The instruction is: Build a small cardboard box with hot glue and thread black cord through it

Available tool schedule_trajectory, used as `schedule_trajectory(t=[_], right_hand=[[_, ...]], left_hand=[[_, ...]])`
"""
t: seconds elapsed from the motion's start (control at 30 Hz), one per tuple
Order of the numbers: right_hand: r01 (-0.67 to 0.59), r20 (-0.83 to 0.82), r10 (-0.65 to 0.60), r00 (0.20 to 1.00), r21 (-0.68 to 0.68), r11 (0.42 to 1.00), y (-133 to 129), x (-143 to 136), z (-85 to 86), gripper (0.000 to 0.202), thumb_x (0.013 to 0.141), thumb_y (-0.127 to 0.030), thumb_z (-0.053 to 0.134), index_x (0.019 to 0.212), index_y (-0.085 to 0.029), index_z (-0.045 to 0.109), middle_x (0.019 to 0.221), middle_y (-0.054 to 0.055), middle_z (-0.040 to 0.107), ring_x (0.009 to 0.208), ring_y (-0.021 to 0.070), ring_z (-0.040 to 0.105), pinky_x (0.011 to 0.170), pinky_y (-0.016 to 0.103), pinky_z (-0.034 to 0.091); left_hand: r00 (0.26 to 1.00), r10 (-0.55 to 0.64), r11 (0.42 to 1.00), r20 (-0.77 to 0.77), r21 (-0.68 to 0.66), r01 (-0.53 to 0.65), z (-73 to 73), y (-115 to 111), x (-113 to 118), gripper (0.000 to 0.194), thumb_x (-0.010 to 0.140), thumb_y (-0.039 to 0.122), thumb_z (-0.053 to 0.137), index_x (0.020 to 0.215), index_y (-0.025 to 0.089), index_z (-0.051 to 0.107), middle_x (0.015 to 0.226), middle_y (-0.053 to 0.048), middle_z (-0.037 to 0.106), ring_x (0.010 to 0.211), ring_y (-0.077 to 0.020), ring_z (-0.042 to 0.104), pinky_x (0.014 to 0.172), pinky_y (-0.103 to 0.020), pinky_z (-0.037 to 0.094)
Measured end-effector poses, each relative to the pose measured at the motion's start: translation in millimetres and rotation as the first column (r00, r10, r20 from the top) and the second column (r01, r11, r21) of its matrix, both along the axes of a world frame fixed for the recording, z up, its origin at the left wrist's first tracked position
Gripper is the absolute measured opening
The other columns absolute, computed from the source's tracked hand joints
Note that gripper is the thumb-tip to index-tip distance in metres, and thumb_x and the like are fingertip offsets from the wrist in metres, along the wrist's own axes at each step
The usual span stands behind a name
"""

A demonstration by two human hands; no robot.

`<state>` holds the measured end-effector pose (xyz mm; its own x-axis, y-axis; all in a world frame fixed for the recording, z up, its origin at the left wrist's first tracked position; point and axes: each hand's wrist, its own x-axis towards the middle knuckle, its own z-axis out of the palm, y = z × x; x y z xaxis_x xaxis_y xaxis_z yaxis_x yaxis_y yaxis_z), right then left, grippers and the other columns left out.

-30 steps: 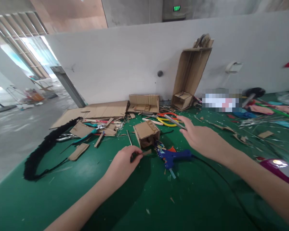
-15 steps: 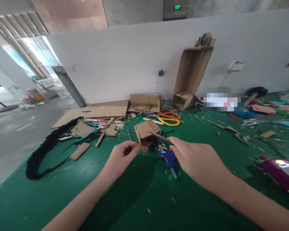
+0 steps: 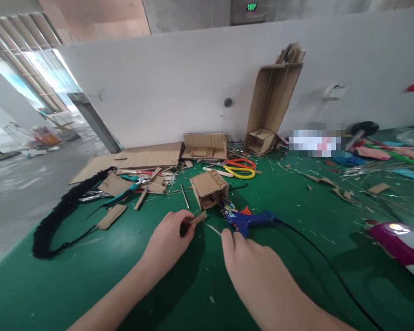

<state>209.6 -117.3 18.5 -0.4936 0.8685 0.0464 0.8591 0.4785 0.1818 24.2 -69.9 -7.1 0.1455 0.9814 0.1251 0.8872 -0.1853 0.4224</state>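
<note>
Working at the smooth green bench (image 3: 152, 294), we hold both forearms low and angled inward, so that the hands nearly meet just in front of a small cardboard box. Our right hand (image 3: 255, 266) lies knuckles up, wrist fairly straight, pointing forward and to the left. Our left hand (image 3: 169, 241) shows its back, bent inward with the thumb toward us.

Well behind them, a tall, narrow cardboard trough (image 3: 274, 99) leans on the wall, and to the left a black fuzzy band (image 3: 57, 218) curves across the bench. Between and just beyond our hands sits the cardboard box (image 3: 209, 184), brown and square-edged, with an open side facing us. At its right lies a blue glue gun (image 3: 251, 221), hard and glossy, its handle partly behind our right hand; we cannot tell whether they touch.

Our right fingers (image 3: 229, 241) are close together around a slim, pale tool (image 3: 214, 229), most of it hidden, its tip aimed left. Our left thumb and index finger curl round a dark gap and pinch a short cardboard strip (image 3: 199, 218), flat and matt, between their ends. The tool's tip is just beside the strip; contact is too small to make out.
</note>
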Motion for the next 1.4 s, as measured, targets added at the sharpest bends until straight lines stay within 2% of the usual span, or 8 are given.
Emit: schedule_trajectory(t=[0.1, 0.2, 0.4, 0.8, 1.0, 1.17, 1.4], right_hand=[[-0.026, 0.047, 0.028, 0.998, -0.057, 0.998, -0.3, -13.6, -8.0, 0.072, 0.068, 0.006, 0.048, 0.139, -0.002, 0.037, 0.071, 0.013, 0.065, 0.045, 0.0187, 0.061, 0.033, 0.024, 0.035], [-0.010, 0.072, 0.020, 0.997, -0.131, 0.991, 2.7, -22.5, -11.5, 0.074, 0.071, 0.005, 0.046, 0.143, 0.000, 0.029, 0.068, 0.013, 0.064, 0.045, 0.0194, 0.062, 0.034, 0.024, 0.041], [-0.015, 0.040, 0.022, 0.999, -0.151, 0.988, 3.2, -26.8, -17.3, 0.072, 0.073, 0.005, 0.042, 0.143, 0.002, 0.028, 0.065, 0.013, 0.064, 0.048, 0.0194, 0.064, 0.038, 0.025, 0.048], [-0.035, -0.006, 0.034, 0.999, -0.163, 0.986, 5.6, -27.8, -27.6, 0.079, 0.068, 0.008, 0.043, 0.144, 0.003, 0.022, 0.062, 0.011, 0.064, 0.050, 0.0206, 0.063, 0.040, 0.028, 0.049], [-0.024, -0.036, 0.017, 0.999, -0.193, 0.981, 4.6, -28.7, -27.8, 0.078, 0.070, 0.006, 0.045, 0.144, 0.003, 0.023, 0.060, 0.011, 0.064, 0.048, 0.0216, 0.063, 0.040, 0.030, 0.049], [-0.053, -0.062, 0.044, 0.997, -0.147, 0.988, 3.8, -31.5, -28.7, 0.075, 0.070, 0.007, 0.046, 0.142, 0.004, 0.028, 0.060, 0.012, 0.064, 0.047, 0.0217, 0.062, 0.039, 0.029, 0.049], [-0.028, -0.076, 0.016, 0.997, -0.153, 0.988, 2.9, -33.6, -31.1, 0.073, 0.072, 0.005, 0.049, 0.142, 0.004, 0.028, 0.060, 0.013, 0.064, 0.047, 0.0219, 0.062, 0.039, 0.029, 0.049]], left_hand=[[0.999, -0.022, 1.000, -0.040, 0.015, 0.023, -1.1, -1.3, -0.7, 0.014, 0.084, 0.025, 0.049, 0.085, 0.021, 0.062, 0.080, -0.004, 0.065, 0.082, -0.0218, 0.056, 0.069, -0.032, 0.041], [0.998, -0.029, 0.999, -0.047, 0.019, 0.030, -1.7, -2.1, -1.0, 0.016, 0.086, 0.027, 0.048, 0.083, 0.021, 0.062, 0.080, -0.003, 0.065, 0.083, -0.0220, 0.055, 0.070, -0.033, 0.041], [0.998, -0.056, 0.998, -0.032, 0.036, 0.057, -3.4, -1.7, 0.1, 0.016, 0.088, 0.025, 0.046, 0.080, 0.021, 0.059, 0.082, -0.003, 0.062, 0.084, -0.0210, 0.053, 0.073, -0.034, 0.042], [0.997, -0.040, 0.997, -0.067, 0.062, 0.044, -4.8, 1.9, 0.6, 0.020, 0.089, 0.025, 0.046, 0.091, 0.024, 0.066, 0.093, -0.002, 0.066, 0.086, -0.0195, 0.060, 0.074, -0.032, 0.045], [0.998, -0.059, 0.996, -0.038, 0.067, 0.061, -3.8, 4.9, 1.0, 0.022, 0.089, 0.024, 0.046, 0.084, 0.023, 0.067, 0.087, -0.002, 0.065, 0.077, -0.0165, 0.060, 0.066, -0.028, 0.044], [0.994, -0.106, 0.989, 0.011, 0.104, 0.104, -4.7, 4.0, -0.1, 0.022, 0.089, 0.021, 0.045, 0.081, 0.020, 0.066, 0.082, -0.002, 0.063, 0.073, -0.0153, 0.058, 0.066, -0.028, 0.044], [0.995, -0.095, 0.993, 0.032, 0.070, 0.093, -3.4, 2.6, 1.5, 0.021, 0.088, 0.019, 0.046, 0.078, 0.019, 0.065, 0.078, -0.002, 0.063, 0.069, -0.0150, 0.057, 0.063, -0.027, 0.042]])
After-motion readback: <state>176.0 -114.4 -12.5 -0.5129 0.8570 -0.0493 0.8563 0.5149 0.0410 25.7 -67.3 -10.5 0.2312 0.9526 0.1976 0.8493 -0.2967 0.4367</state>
